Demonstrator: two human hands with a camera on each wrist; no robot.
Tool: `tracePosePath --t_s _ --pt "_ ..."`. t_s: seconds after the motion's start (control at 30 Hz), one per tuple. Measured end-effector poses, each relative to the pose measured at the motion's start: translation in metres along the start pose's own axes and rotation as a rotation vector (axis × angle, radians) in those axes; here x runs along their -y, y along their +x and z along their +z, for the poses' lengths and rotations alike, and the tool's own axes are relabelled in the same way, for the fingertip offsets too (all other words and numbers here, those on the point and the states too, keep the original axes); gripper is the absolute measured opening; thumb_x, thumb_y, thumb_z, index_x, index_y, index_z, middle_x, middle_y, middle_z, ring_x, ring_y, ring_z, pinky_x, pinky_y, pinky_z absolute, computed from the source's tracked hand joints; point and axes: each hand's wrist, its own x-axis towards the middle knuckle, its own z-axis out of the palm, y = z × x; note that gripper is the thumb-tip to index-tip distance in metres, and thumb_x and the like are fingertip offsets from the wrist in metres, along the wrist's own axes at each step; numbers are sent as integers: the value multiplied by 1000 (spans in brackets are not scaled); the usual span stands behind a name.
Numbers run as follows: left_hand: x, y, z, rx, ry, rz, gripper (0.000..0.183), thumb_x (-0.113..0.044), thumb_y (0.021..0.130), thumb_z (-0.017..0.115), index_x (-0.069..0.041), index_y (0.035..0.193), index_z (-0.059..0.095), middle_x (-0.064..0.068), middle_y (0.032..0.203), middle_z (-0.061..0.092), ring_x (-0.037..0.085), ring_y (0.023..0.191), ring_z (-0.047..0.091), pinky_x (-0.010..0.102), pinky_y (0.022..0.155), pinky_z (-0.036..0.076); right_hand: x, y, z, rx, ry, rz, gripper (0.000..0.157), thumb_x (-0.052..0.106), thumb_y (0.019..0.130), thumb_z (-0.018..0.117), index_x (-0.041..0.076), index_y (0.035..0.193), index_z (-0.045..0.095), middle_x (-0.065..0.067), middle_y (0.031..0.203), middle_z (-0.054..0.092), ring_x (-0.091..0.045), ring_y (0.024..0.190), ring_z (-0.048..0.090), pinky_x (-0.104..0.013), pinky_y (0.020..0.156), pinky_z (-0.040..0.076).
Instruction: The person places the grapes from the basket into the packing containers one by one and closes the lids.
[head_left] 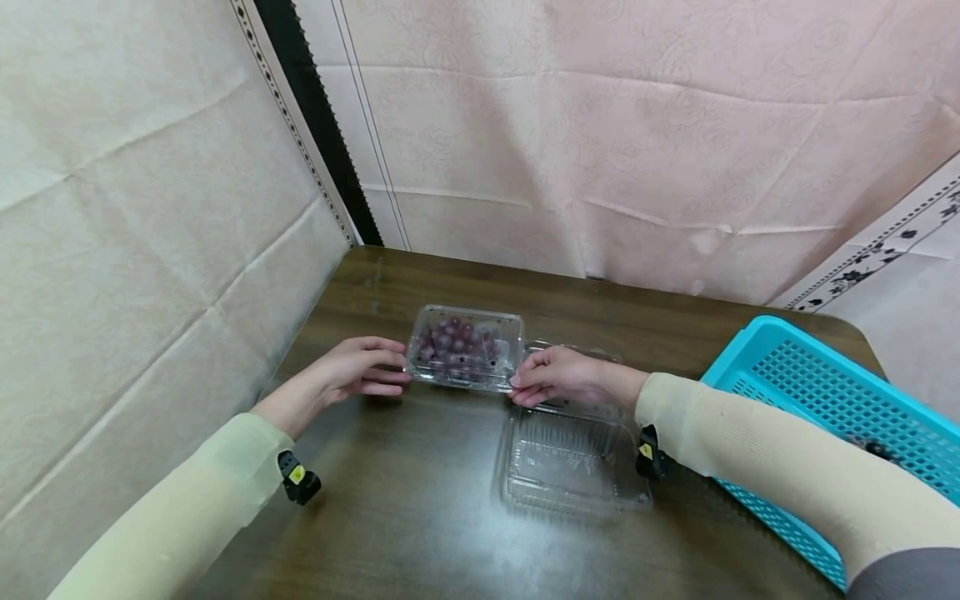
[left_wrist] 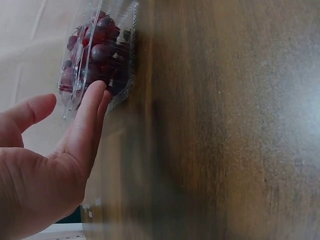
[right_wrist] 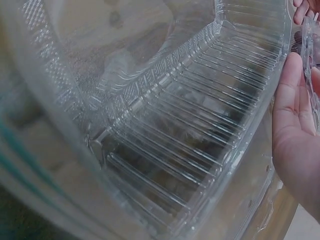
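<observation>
A clear plastic clamshell box (head_left: 468,321) with its lid down holds red grapes (left_wrist: 104,52). At its left end my left hand (head_left: 369,367) has fairly straight fingers, the fingertips right at the box's side. In the left wrist view the thumb stands apart from the fingers (left_wrist: 90,115). My right hand (head_left: 555,375) pinches the box's front right corner between thumb and fingers. Below and behind that hand lies a second clear clamshell (head_left: 573,454), opened out, with its ribbed inside filling much of the right wrist view. My right hand and forearm cover part of it.
A turquoise perforated basket (head_left: 832,375) stands at the table's right, partly behind my right sleeve, with something dark inside. Pale patterned cloth (head_left: 600,150) hangs along the back and left edges of the brown wooden table (head_left: 390,508).
</observation>
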Motion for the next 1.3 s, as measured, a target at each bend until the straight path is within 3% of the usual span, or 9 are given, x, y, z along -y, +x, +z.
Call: tracePosePath --t_s 0.17,0.43,0.8,1.0,1.3 --pt "0 -1 -1 3 8 -2 52 -11 110 59 6 156 40 26 142 58 32 119 73 45 97 65 0 2 3 -8 10 -6 9 -2 107 61 -1 104 69 -16 102 78 -17 89 76 -29 86 67" --pt "1 -2 -3 -5 3 -4 54 -11 109 61 6 156 40 25 140 61 31 117 73 45 96 65 -2 6 7 -30 22 -15 8 -4 106 60 -3 104 68 -18 101 78 -16 85 76 -28 82 67" --pt "-1 -9 -4 1 28 25 56 -12 110 59 9 157 37 25 140 60 29 115 74 45 96 65 0 8 8 -31 19 -11 8 -3 106 62 -7 110 68 -12 96 79 -16 86 77 -30 85 67" --pt "-9 -14 -6 5 66 47 59 -13 110 60 10 158 34 27 144 56 30 117 73 44 97 65 0 8 7 -31 4 -11 11 -1 106 63 -7 114 69 -12 99 79 -17 90 77 -33 89 67" --pt "-30 -20 -11 -26 140 79 59 -14 110 60 9 158 35 32 162 38 30 122 71 42 97 65 2 0 0 -15 7 -12 20 2 108 61 -12 122 66 -15 105 78 -19 93 77 -34 92 66"
